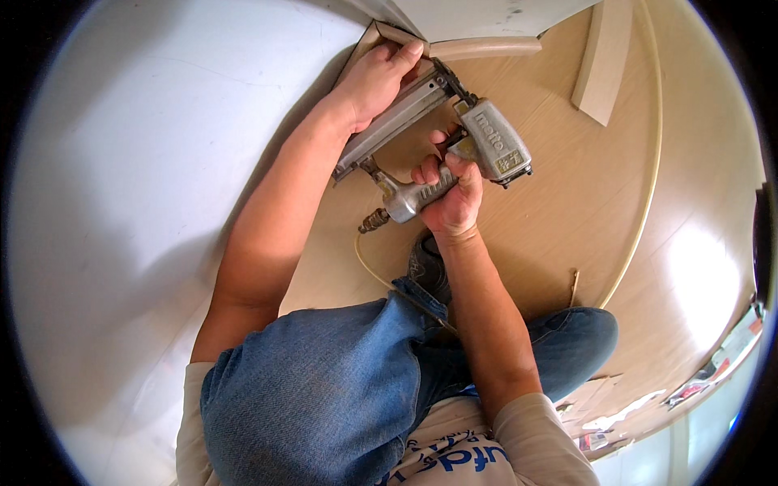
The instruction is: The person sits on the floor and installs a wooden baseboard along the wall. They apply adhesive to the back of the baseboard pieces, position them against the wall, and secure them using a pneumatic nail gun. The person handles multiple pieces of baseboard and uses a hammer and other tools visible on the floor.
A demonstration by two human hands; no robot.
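My right hand (455, 198) is wrapped around the grip of a grey metal pneumatic nail gun (496, 136), fingers at its trigger. The gun's nose points up toward the wall corner, close to my left hand. My left hand (374, 87) is closed on a short wooden baseboard piece (397, 35) at the corner, holding it against the wall, with the thumb side up; its other fingers are partly hidden. The gun's long magazine (395, 121) runs beside my left wrist. A thin air hose (369, 263) leads from the fitting at the handle's end.
Another baseboard strip (486, 48) lies along the far wall. A loose wooden board (604, 65) rests on the wood floor (551, 211). The pale hose (655, 146) curves along the right. A white wall (121, 202) stands at left; scraps and packages (713, 364) lie at lower right.
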